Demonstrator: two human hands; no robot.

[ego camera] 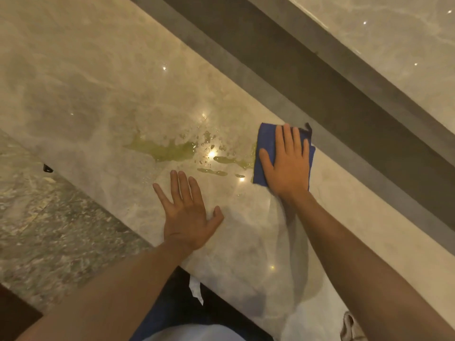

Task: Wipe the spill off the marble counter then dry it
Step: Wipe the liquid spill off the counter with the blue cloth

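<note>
A yellow-green spill (pixel 170 150) lies in puddles and droplets across the middle of the glossy beige marble counter (pixel 73 77). My right hand (pixel 286 161) presses flat on a folded blue cloth (pixel 264 141) at the spill's right end, fingers spread over it, the cloth touching the liquid. My left hand (pixel 187 210) rests flat on the counter with fingers apart, just in front of the spill and holding nothing.
A dark grey ledge (pixel 320 77) runs along the counter's far side, with more marble beyond it. The speckled floor (pixel 49 225) lies below the counter's near edge at the left. A light cloth (pixel 350 328) sits at the bottom right.
</note>
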